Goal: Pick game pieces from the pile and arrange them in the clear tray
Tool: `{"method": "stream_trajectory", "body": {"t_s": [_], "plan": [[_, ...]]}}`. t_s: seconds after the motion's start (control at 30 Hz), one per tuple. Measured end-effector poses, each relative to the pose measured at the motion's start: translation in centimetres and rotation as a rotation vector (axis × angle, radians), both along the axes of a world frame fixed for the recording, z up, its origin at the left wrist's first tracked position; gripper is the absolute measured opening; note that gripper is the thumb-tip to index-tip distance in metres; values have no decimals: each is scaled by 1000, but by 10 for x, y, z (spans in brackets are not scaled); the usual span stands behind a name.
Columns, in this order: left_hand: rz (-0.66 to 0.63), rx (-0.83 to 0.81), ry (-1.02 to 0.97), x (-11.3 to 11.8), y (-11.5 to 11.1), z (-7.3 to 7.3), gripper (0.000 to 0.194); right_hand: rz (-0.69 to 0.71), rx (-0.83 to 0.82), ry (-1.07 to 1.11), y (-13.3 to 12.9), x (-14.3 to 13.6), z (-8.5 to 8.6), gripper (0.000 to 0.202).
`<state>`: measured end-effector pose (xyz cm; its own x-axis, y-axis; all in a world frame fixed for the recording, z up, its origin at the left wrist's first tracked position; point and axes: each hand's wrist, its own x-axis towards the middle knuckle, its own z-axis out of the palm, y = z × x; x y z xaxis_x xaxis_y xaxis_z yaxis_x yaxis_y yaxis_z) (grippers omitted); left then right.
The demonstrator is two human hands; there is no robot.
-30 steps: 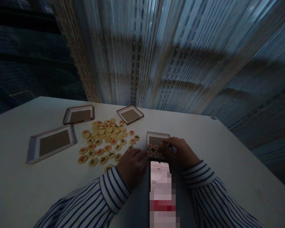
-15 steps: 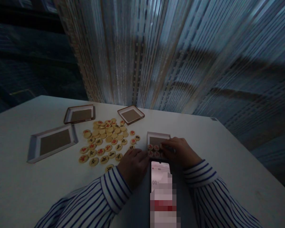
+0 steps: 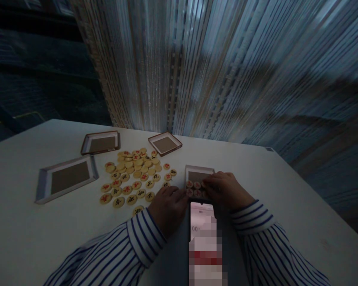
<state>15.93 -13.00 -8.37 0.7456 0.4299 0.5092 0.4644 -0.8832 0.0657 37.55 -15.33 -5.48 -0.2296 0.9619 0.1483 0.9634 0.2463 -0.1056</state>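
On the table (image 3: pixel 292 190), between the two hands, lies the small box (image 3: pixel 198 176), red-marked discs (image 3: pixel 190 184) in rows in its near half; the left hand (image 3: pixel 168 208) bends at the box's near left corner, fingertips close against it, though I cannot tell whether it grips; the right hand (image 3: pixel 228 191) reaches over the right side, fingers curled down and hiding that part; whether they pinch a disc I cannot tell; the phone (image 3: pixel 202 212) lies just on the near side; loose discs (image 3: pixel 127 190) spread to the left, with three trays (image 3: pixel 70 178) beyond and beside them.
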Motion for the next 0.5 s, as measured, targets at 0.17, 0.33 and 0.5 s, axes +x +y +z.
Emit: {"method": "stream_trajectory", "body": {"t_s": [0.17, 0.33, 0.5], "plan": [[1, -7, -4, 0, 0, 0, 19, 1, -22, -17, 0, -1, 2, 15], [-2, -18, 2, 0, 0, 0, 18, -10, -44, -21, 0, -1, 2, 16], [-10, 12, -17, 0, 1, -3, 18, -5, -37, -15, 0, 0, -1, 16]]}}
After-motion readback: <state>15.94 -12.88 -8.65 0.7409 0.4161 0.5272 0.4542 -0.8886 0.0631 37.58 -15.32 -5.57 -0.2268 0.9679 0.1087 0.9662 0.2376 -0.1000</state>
